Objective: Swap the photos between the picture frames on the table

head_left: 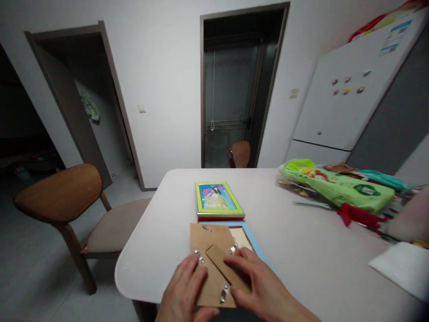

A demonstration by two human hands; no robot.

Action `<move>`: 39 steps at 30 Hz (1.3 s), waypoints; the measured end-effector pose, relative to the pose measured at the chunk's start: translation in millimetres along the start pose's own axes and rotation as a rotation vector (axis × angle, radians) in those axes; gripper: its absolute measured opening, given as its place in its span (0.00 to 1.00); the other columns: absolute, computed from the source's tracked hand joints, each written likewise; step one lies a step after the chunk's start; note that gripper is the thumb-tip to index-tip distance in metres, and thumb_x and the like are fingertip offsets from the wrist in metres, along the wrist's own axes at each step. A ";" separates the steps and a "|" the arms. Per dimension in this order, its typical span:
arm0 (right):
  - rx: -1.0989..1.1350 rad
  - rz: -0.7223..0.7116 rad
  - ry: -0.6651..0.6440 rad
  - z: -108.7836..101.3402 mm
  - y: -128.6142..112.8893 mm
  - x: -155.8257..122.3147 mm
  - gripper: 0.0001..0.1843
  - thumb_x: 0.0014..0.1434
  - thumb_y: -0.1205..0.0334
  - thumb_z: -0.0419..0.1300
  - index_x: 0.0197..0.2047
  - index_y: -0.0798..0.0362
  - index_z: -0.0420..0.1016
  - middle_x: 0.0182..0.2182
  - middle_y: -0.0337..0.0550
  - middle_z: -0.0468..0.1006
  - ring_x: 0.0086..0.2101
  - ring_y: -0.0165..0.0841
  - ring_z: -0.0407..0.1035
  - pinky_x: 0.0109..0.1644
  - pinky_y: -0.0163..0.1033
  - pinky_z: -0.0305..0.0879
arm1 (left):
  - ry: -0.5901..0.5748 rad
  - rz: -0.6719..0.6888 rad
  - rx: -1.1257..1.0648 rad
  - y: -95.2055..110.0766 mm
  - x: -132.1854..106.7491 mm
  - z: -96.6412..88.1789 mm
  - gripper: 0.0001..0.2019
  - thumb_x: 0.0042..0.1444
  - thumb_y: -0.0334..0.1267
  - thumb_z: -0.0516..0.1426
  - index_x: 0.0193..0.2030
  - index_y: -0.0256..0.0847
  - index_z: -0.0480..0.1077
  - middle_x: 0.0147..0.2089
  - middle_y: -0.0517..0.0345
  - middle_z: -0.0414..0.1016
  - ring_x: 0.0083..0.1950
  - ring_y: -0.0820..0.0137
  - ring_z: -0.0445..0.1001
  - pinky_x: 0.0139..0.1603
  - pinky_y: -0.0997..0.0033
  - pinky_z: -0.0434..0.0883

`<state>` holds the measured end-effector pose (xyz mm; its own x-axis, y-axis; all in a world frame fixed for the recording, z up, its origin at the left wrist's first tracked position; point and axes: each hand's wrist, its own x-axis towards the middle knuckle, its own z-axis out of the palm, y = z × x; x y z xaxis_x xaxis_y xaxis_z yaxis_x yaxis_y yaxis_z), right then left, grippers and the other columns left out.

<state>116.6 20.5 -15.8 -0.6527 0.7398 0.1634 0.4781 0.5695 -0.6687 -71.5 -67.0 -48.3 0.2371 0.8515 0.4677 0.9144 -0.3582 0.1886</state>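
At the near edge of the white table [288, 255], I've got 2 hands on the brown backing board [209, 286]. Left hand [182, 288]: up from the bottom of my view, back of hand showing, fingers bent forward over the board's left side, tips by the left clip [200, 256], thumb low at the near edge. Right hand [263, 281]: forearm slanting in from lower right, fingers aimed forward-left beside the right clip [233, 248], thumb spread off them toward the near clip [224, 294], hand across the stand flap [217, 258]. Both half-spread; undersides hidden, so I can't tell if either clamps the board. Board overlaps the blue frame [254, 241] from my angle. Just beyond: green frame [200, 197] on top of something red [221, 219].
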 end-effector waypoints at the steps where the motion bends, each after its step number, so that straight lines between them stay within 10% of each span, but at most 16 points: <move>1: -0.014 0.024 -0.009 -7.8 10.8 -6.9 0.21 0.39 0.67 0.53 0.41 0.50 0.69 0.38 0.44 0.66 0.41 0.35 0.61 0.47 0.38 0.57 | -0.059 0.000 -0.037 10.2 7.9 7.1 0.27 0.45 0.46 0.57 0.51 0.37 0.59 0.55 0.40 0.60 0.55 0.57 0.58 0.51 0.59 0.63; 7: -0.123 0.063 -0.023 -18.6 51.9 -22.2 0.19 0.41 0.65 0.53 0.40 0.51 0.70 0.39 0.45 0.67 0.42 0.37 0.62 0.47 0.40 0.58 | -0.278 -0.102 -0.136 39.0 31.9 35.2 0.25 0.40 0.41 0.60 0.46 0.34 0.63 0.54 0.39 0.60 0.54 0.55 0.60 0.52 0.54 0.61; 16: -0.280 0.052 0.034 -4.9 67.3 -15.6 0.18 0.44 0.61 0.54 0.41 0.52 0.71 0.39 0.47 0.69 0.41 0.39 0.62 0.45 0.43 0.58 | -0.411 -0.183 -0.160 38.5 32.4 28.4 0.16 0.50 0.40 0.53 0.45 0.39 0.64 0.56 0.49 0.60 0.57 0.58 0.55 0.54 0.50 0.56; 23: -0.341 0.024 0.068 -1.4 72.9 -17.3 0.19 0.46 0.58 0.54 0.44 0.48 0.70 0.42 0.46 0.70 0.42 0.39 0.62 0.45 0.45 0.57 | -0.379 -0.108 -0.243 41.7 39.2 35.4 0.23 0.40 0.51 0.59 0.41 0.39 0.64 0.56 0.46 0.60 0.56 0.56 0.56 0.55 0.42 0.48; 39: -0.324 0.036 0.085 4.4 64.6 -18.8 0.18 0.48 0.56 0.52 0.42 0.53 0.70 0.42 0.50 0.69 0.43 0.40 0.61 0.46 0.46 0.57 | -0.314 -0.138 -0.310 32.3 25.9 31.1 0.17 0.41 0.42 0.60 0.36 0.39 0.63 0.54 0.51 0.62 0.57 0.64 0.56 0.58 0.49 0.44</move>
<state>157.1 41.8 -65.4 -0.5875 0.7808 0.2126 0.6705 0.6168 -0.4123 -25.6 -44.5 -56.9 0.2521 0.9568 0.1446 0.8142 -0.2905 0.5027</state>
